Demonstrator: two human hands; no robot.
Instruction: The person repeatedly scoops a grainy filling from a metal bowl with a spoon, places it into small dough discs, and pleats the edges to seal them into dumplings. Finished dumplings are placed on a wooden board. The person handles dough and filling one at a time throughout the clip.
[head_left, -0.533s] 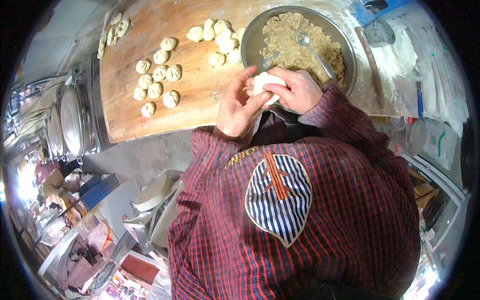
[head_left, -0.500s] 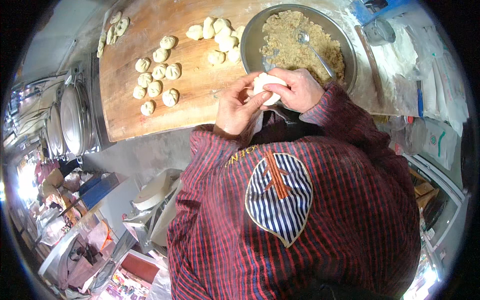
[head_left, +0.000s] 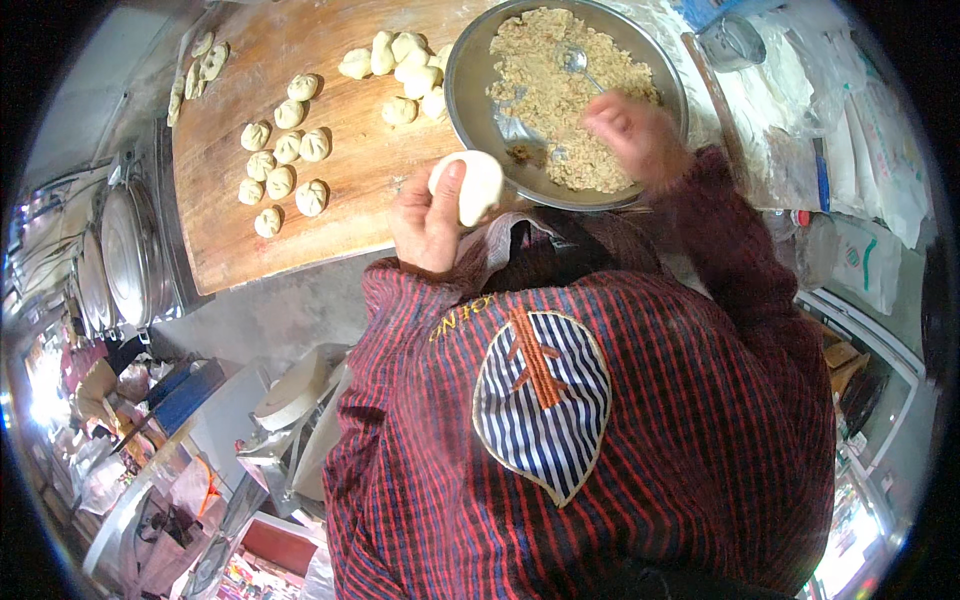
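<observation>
A flat, pale round of dough [head_left: 478, 188] rests in my left hand [head_left: 425, 225], thumb pressed on its face, just off the near rim of the metal bowl [head_left: 462, 120]. Crumbly tan filling [head_left: 540, 50] fills much of that bowl, its bare bottom showing at the left. My right hand [head_left: 640, 140] is over the filling, fingers curled and blurred at the handle of a metal spoon [head_left: 576, 62]. Whether the fingers grip the handle cannot be made out. Several pleated buns [head_left: 287, 148] sit on the wooden board [head_left: 225, 235] to the left.
Plain dough pieces [head_left: 400, 110] are grouped beside the bowl, and more dough [head_left: 213, 62] lies at the board's far left. Right of the bowl are a wooden stick [head_left: 712, 90], a clear cup [head_left: 735, 45] and plastic bags [head_left: 880, 165]. Round metal lids [head_left: 130, 255] stand left of the board.
Both hands were together on the dough; now the left alone holds it, opened out flatter. My right hand has moved away over the bowl to the spoon. The view has shifted slightly.
</observation>
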